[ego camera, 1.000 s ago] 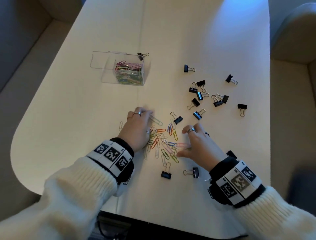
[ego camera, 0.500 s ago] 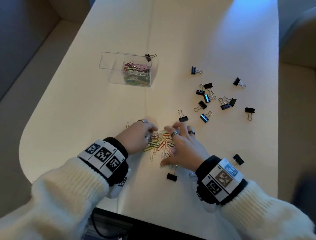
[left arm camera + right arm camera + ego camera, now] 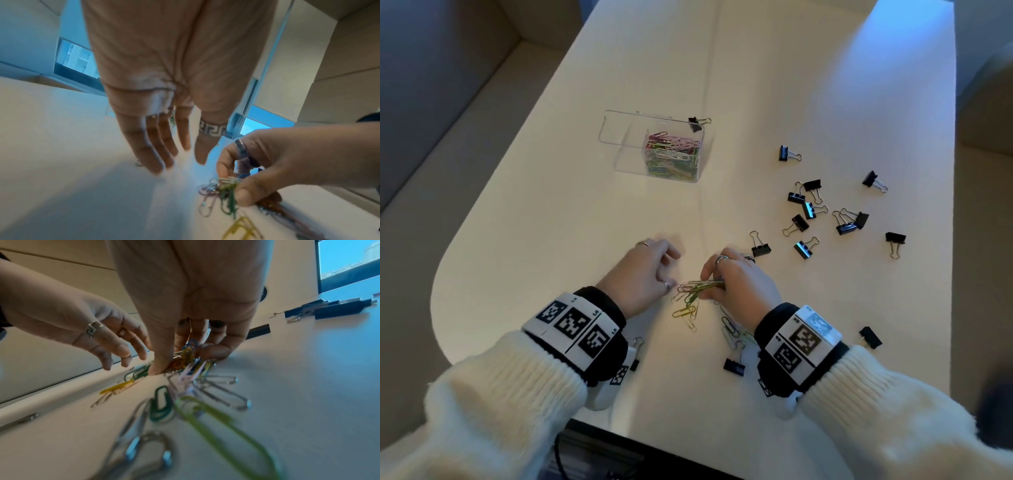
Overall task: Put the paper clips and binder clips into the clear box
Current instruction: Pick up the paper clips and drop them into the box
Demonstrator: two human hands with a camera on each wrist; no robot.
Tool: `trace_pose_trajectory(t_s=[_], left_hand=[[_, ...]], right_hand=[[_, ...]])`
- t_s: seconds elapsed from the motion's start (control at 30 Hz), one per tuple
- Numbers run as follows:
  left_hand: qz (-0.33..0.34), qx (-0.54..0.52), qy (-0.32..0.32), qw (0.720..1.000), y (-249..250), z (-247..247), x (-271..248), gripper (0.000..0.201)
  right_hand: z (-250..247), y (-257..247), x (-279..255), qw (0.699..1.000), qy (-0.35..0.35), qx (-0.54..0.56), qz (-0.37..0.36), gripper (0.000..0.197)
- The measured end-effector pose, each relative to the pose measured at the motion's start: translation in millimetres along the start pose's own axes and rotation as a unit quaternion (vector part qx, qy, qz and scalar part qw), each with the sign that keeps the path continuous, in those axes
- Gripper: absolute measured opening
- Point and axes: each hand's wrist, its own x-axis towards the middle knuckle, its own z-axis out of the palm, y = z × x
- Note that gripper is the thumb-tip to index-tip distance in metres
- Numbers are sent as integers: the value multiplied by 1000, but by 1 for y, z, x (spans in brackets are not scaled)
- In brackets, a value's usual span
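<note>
Cream and smooth, the surface holds lots of little clips. Nearest lie loose paper clips and one black binder clip. Just past them, the right hand pinches a bunch of colored paper clips between thumb and fingers. The left hand is just beside it, fingers spread loosely and holding nothing. Farther off to the right, many black binder clips lie scattered. Farthest away sits the clear box, with colored paper clips in its right part and one binder clip at its far right corner.
</note>
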Motion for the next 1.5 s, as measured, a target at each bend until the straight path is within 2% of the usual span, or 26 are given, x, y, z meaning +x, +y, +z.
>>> trace_pose_trajectory(t_s=[0.07, 0.1, 0.2, 0.27, 0.47, 0.57, 0.77, 0.9, 0.97, 1.13, 1.17, 1.27, 1.3, 1.37, 1.5], left_hand=[[-14, 17, 60, 998, -8, -6, 4, 36], [-29, 31, 70, 997, -12, -8, 7, 38], [-90, 71, 33, 993, -18, -10, 16, 47], [-94, 76, 29, 992, -18, -9, 21, 48], [-55, 52, 54, 996, -20, -5, 24, 17], [-38, 45, 29, 998, -20, -5, 22, 16], [16, -1, -37, 999, -12, -4, 3, 20], [-15, -100, -103, 989, -1, -4, -5, 26], [-33, -140, -105, 984, 2, -3, -5, 27], [19, -29, -75, 997, 10, 4, -8, 12], [37, 12, -82, 996, 12, 6, -9, 21], [52, 118, -140, 982, 5, 12, -9, 70], [50, 137, -151, 978, 2, 13, -9, 77], [57, 143, -149, 977, -2, 17, -8, 72], [59, 135, -122, 982, 1, 25, -5, 39]], right_hand=[[0, 0, 2, 1000, 10, 4, -8, 14], [1, -1, 2, 1000, 12, 3, -11, 14], [2, -1, 3, 1000, 9, -14, -23, 20], [2, 0, 3, 998, 3, -42, -39, 23], [2, 6, 2, 994, 13, -92, -65, 27], [1, 9, 3, 995, 13, -79, -65, 26], [-15, 16, -4, 998, 46, 27, -29, 17], [-25, 25, -11, 995, 77, 60, -19, 7], [-26, 30, -12, 995, 81, 65, -13, 7], [-25, 35, -17, 992, 94, 86, -3, 5], [-25, 36, -19, 991, 96, 91, -2, 6], [-22, 39, -23, 991, 97, 97, -1, 8], [-22, 40, -24, 991, 98, 96, -1, 8], [-20, 42, -25, 990, 100, 99, -2, 6], [-19, 44, -26, 989, 101, 104, 0, 5]])
